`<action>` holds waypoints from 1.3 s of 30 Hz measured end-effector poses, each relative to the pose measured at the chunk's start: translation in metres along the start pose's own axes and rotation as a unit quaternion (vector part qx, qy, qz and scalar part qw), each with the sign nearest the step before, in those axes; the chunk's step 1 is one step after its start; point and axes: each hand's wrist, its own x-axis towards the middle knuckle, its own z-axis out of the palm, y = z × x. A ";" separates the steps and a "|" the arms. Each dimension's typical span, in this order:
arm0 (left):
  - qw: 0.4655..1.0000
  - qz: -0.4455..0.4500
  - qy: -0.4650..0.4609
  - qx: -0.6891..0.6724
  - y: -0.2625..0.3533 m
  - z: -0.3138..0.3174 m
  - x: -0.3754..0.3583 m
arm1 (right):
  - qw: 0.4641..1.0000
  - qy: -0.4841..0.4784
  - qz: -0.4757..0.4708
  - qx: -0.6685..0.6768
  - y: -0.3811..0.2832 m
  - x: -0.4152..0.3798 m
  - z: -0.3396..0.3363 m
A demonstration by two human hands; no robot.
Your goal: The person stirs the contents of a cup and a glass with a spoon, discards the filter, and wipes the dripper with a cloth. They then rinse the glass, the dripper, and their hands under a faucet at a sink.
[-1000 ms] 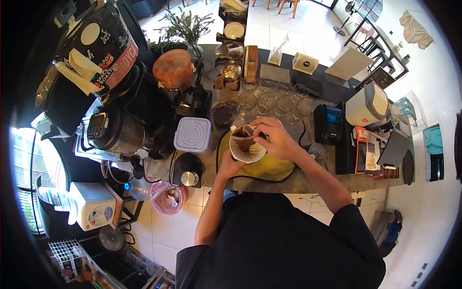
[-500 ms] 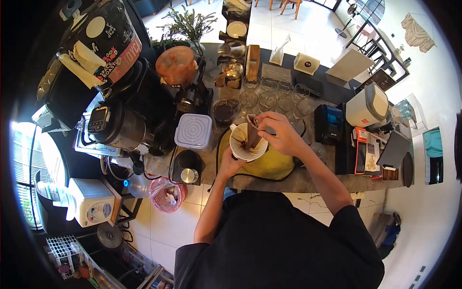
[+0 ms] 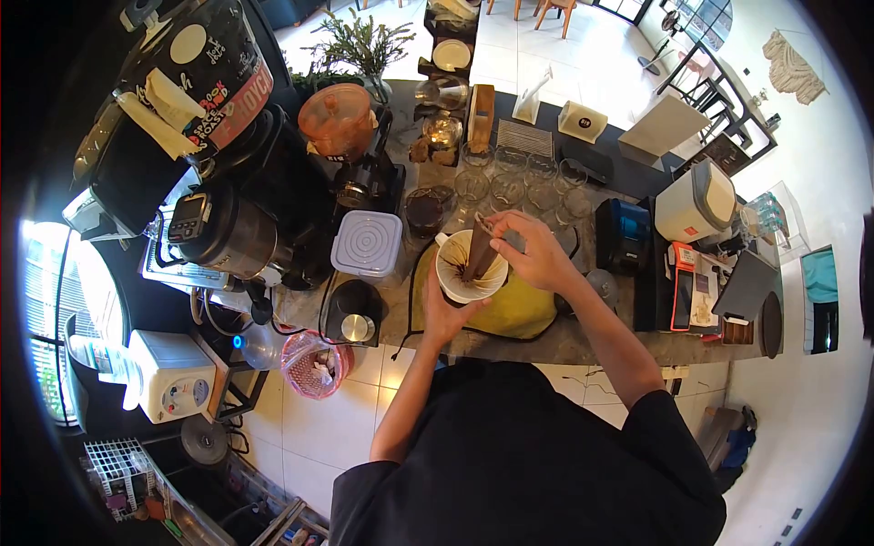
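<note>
A white dripper (image 3: 450,289) with a filter in it sits over the yellow-green cloth (image 3: 519,314) at the counter's front. Dark grounds streak the inside of the filter. My left hand (image 3: 446,314) is wrapped round the dripper's lower near side. My right hand (image 3: 530,244) pinches the top of a small dark brown container (image 3: 481,252), tilted with its lower end down in the filter. Just behind stands a glass server with dark liquid (image 3: 424,211). The square grey-lidded tub (image 3: 366,243) is to the left.
Several clear glasses (image 3: 507,188) stand behind my hands. A black grinder (image 3: 364,187) and an espresso machine (image 3: 228,227) are on the left. At the right are a black-blue device (image 3: 623,235) and a white box-shaped bin (image 3: 696,200). A pink basket (image 3: 314,366) stands on the floor.
My left hand has shifted its hold, its fingers now further round the dripper. The brown container in my right hand has moved slightly right and reaches deeper into the filter.
</note>
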 end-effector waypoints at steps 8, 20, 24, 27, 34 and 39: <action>0.991 0.071 0.050 0.099 0.013 0.003 0.007 | 0.994 0.054 -0.053 -0.082 -0.003 0.000 0.000; 0.994 0.049 0.091 0.029 0.002 0.019 0.003 | 0.997 0.027 -0.054 -0.042 -0.001 0.005 -0.002; 0.996 -0.003 0.052 -0.074 0.013 0.021 0.003 | 0.995 0.028 -0.078 -0.050 0.008 0.004 -0.001; 0.986 0.030 0.106 -0.129 0.045 0.029 -0.004 | 0.996 0.024 -0.083 -0.030 0.013 0.003 0.003; 0.989 0.010 -0.120 0.082 -0.054 0.011 -0.003 | 0.998 0.025 -0.064 0.003 0.019 0.000 0.005; 0.997 0.043 0.008 -0.062 -0.029 0.037 0.009 | 0.998 0.017 -0.054 0.007 0.025 -0.001 0.006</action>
